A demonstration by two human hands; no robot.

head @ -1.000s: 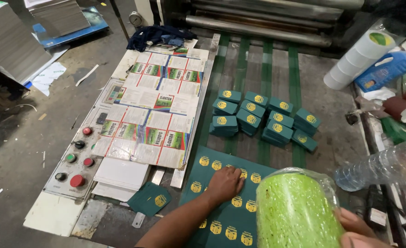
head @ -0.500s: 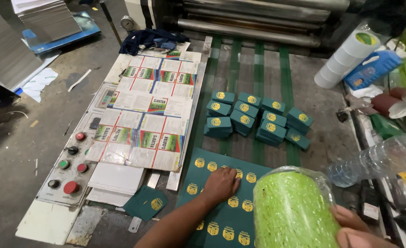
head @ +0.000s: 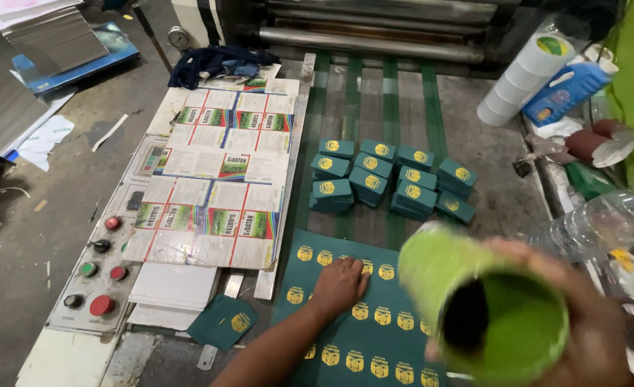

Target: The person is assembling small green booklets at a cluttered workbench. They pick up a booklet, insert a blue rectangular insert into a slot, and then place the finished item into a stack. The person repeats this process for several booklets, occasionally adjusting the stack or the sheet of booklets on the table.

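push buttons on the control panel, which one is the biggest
The red button at the panel's near end, beside a black knob. Its cap is clearly wider than the smaller red, green and black buttons farther up the control panel.

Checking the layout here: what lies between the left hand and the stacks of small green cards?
In the head view, only the dark green printed sheet under the left hand, then bare belt up to the card stacks.

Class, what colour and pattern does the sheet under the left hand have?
Dark green sheet with rows of small gold emblems, seen in the head view.

Ten green card stacks [head: 392,178], five control buttons [head: 102,272], two hands [head: 338,285]
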